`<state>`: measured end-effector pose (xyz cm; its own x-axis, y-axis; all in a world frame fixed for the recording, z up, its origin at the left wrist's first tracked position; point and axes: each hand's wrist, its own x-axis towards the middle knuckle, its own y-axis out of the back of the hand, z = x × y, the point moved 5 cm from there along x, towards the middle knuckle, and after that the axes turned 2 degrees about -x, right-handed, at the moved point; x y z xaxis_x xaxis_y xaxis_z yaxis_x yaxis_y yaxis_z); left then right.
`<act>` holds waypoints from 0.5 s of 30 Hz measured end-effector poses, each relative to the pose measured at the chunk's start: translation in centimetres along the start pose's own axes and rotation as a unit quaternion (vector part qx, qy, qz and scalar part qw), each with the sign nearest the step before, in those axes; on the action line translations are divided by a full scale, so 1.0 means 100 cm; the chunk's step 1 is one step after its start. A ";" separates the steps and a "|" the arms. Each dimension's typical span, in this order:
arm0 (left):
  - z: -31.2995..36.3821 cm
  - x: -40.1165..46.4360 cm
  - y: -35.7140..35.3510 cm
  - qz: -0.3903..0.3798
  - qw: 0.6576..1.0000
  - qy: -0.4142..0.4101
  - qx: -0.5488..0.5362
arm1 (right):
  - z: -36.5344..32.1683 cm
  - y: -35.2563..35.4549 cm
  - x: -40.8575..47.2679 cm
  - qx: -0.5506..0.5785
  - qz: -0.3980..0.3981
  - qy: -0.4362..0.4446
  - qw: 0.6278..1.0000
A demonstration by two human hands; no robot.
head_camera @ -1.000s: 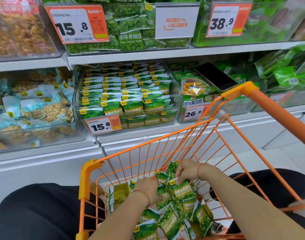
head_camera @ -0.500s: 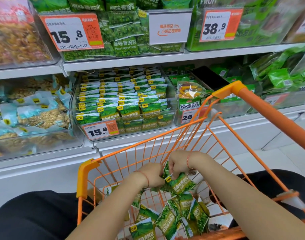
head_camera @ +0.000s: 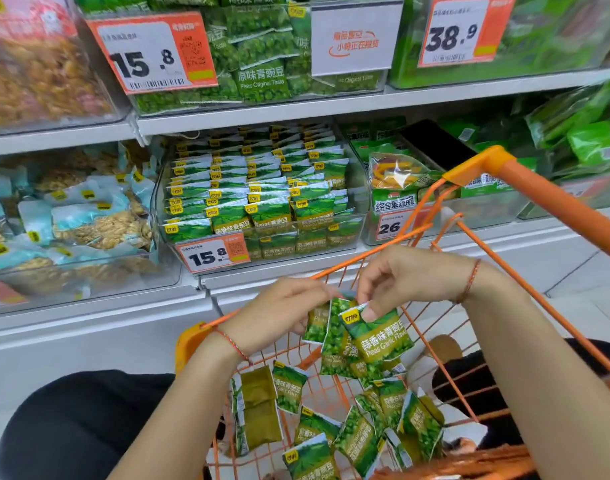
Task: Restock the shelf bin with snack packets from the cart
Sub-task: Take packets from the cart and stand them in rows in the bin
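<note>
Head view: above the orange cart [head_camera: 525,174], the left hand [head_camera: 279,313] and right hand [head_camera: 407,278] pinch a bunch of green snack packets [head_camera: 366,337] by their top seams (light, crinkly, likely slippery), just below the shelf bin [head_camera: 262,202].

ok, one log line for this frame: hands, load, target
left hand: grips packets | right hand: pinches packets | load: bunch of green pea packets above cart | target: shelf bin, not reached

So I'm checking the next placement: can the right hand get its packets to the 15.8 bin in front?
Probably yes. The right hand pinches a garlic pea packet above the cart rim; the bin looks open-topped, with nothing between.
</note>
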<state>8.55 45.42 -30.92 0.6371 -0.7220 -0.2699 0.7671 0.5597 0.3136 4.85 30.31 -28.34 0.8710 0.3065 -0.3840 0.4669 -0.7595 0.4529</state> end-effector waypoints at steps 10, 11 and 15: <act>-0.004 -0.020 0.023 0.276 0.951 -0.087 -0.108 | 0.021 -0.006 -0.032 0.351 0.260 0.070 0.897; -0.006 -0.022 0.026 0.304 0.932 -0.078 -0.178 | 0.024 -0.006 -0.031 0.368 0.297 0.064 0.879; -0.012 -0.021 0.013 0.337 0.871 -0.028 -0.356 | 0.033 -0.012 -0.021 0.305 0.411 0.004 0.859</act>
<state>8.31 48.18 -31.04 0.9713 -0.1395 -0.1925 0.0852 0.9603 -0.2658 1.94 28.66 -30.74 0.8697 -0.4762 -0.1296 -0.4721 -0.8793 0.0625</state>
